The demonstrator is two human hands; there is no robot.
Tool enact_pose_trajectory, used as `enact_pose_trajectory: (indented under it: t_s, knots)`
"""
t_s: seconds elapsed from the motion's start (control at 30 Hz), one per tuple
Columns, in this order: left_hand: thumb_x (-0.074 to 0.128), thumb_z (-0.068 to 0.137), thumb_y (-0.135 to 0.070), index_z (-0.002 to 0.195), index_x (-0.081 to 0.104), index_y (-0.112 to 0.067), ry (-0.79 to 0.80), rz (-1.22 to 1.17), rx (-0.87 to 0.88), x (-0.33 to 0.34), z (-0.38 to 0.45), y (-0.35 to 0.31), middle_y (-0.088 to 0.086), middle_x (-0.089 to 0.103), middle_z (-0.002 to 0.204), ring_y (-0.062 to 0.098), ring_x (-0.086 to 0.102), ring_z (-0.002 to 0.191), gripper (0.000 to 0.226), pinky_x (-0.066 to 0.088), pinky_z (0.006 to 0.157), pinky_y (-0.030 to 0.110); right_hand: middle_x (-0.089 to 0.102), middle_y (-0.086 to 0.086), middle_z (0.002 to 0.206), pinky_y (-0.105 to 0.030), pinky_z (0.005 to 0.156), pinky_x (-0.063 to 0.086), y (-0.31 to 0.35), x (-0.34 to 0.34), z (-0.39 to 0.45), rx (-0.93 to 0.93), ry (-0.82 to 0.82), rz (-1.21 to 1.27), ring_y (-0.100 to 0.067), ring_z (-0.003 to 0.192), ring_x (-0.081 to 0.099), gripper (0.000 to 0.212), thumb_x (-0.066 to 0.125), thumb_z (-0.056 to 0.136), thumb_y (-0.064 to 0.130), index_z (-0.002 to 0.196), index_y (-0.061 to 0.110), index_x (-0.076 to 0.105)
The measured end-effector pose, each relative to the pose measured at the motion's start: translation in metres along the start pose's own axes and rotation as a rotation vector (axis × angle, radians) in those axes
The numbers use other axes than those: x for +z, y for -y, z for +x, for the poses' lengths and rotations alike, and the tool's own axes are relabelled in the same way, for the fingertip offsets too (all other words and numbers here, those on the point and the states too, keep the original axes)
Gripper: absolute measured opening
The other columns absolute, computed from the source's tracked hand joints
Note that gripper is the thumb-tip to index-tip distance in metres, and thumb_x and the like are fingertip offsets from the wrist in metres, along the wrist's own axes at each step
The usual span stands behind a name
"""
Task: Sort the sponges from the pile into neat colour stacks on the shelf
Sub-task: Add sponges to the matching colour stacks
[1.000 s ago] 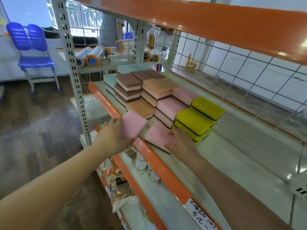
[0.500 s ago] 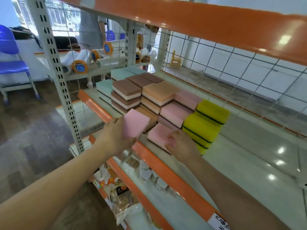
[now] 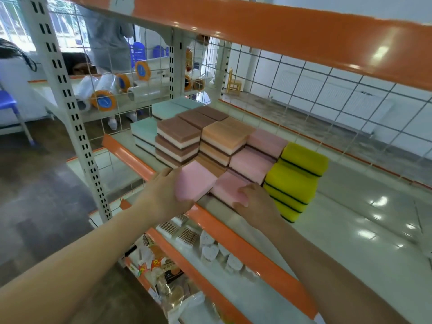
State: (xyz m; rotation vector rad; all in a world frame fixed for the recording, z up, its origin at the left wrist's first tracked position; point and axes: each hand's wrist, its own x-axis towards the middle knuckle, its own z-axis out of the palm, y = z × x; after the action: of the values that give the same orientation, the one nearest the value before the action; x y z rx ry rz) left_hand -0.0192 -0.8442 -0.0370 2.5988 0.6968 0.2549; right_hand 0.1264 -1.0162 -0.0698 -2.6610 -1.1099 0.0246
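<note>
Here, at the far left of the shelf (image 3: pixel 350 242), mint-green sponges (image 3: pixel 143 133) sit in low stacks beside the white upright post (image 3: pixel 70 113). Just right of them stands a stack of brown sponges (image 3: pixel 178 141), and next to that a stack of orange sponges (image 3: pixel 225 139).

Near the front edge, the left hand (image 3: pixel 163 195) holds a loose pink sponge (image 3: pixel 195 180) tilted up above the orange shelf lip (image 3: pixel 224 232); its grip is closed around the sponge's near left side, thumb on top, the other fingers hidden underneath. Just right, a second pink sponge (image 3: pixel 230 188) lies flat on the shelf by the front edge. The right hand (image 3: pixel 256 202) rests on its near right corner with fingers curled over the edge; whether they pinch it or only press down I cannot tell.

Behind these, more pink sponges (image 3: pixel 251 163) form stacks running toward the wire back. Farthest right are two stacks of yellow sponges (image 3: pixel 294 183) with dark scouring layers, touching the pink ones.

On the lower shelf, small packaged goods (image 3: pixel 168 272) lie beneath the hands.
</note>
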Motion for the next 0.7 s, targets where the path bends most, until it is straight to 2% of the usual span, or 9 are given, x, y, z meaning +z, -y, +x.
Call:
enact_pose_trajectory:
  t_s: [0.1, 0.2, 0.33, 0.47, 0.57, 0.7]
  knots:
    - [0.070, 0.075, -0.042, 0.146, 0.022, -0.017, 0.024, 0.018, 0.044, -0.002, 0.004, 0.001, 0.003, 0.036, 0.141, 0.024, 0.035, 0.128, 0.090, 0.032, 0.103, 0.033, 0.043, -0.008, 0.135, -0.026, 0.100, 0.031, 0.002, -0.006, 0.000, -0.002, -0.008, 0.054, -0.022, 0.126, 0.040, 0.050, 0.056, 0.091, 0.029, 0.136, 0.011, 0.044]
    - [0.071, 0.074, -0.040, 0.146, 0.021, -0.020, 0.067, 0.006, 0.102, -0.006, 0.007, 0.001, 0.002, 0.036, 0.141, 0.023, 0.036, 0.128, 0.090, 0.033, 0.099, 0.030, 0.042, -0.006, 0.137, -0.020, 0.097, 0.026, 0.005, -0.018, 0.000, -0.027, -0.029, 0.155, -0.019, 0.126, 0.039, 0.056, 0.061, 0.087, 0.023, 0.138, 0.012, 0.041]
    - [0.072, 0.073, -0.036, 0.145, 0.023, -0.019, 0.114, -0.002, 0.187, -0.007, 0.010, -0.002, 0.002, 0.031, 0.141, 0.022, 0.038, 0.125, 0.090, 0.035, 0.094, 0.026, 0.036, -0.004, 0.143, -0.017, 0.101, 0.024, 0.010, -0.040, 0.000, -0.112, 0.052, 0.252, -0.015, 0.131, 0.033, 0.072, 0.067, 0.080, 0.014, 0.143, 0.014, 0.032]
    - [0.073, 0.073, -0.034, 0.146, 0.022, -0.019, 0.164, -0.019, 0.270, -0.008, 0.011, -0.005, -0.001, 0.028, 0.143, 0.020, 0.036, 0.127, 0.091, 0.031, 0.097, 0.023, 0.031, 0.001, 0.145, -0.012, 0.095, 0.026, 0.017, -0.052, -0.001, -0.185, 0.136, 0.268, -0.008, 0.132, 0.028, 0.085, 0.073, 0.075, 0.017, 0.145, 0.018, 0.025]
    - [0.072, 0.074, -0.033, 0.145, 0.023, -0.019, 0.200, -0.018, 0.356, -0.007, 0.010, -0.009, -0.002, 0.031, 0.141, 0.015, 0.034, 0.128, 0.088, 0.028, 0.101, 0.022, 0.024, 0.004, 0.149, -0.005, 0.090, 0.021, 0.022, -0.054, -0.001, -0.204, 0.202, 0.241, -0.006, 0.133, 0.023, 0.096, 0.077, 0.073, 0.022, 0.148, 0.019, 0.017]
    - [0.071, 0.076, -0.032, 0.146, 0.022, -0.018, 0.249, -0.038, 0.388, -0.007, 0.012, -0.013, -0.004, 0.030, 0.140, 0.014, 0.032, 0.128, 0.086, 0.026, 0.103, 0.021, 0.022, 0.002, 0.152, -0.010, 0.099, 0.019, 0.024, -0.052, -0.002, -0.226, 0.217, 0.163, -0.009, 0.137, 0.022, 0.096, 0.078, 0.074, 0.026, 0.148, 0.018, 0.018]
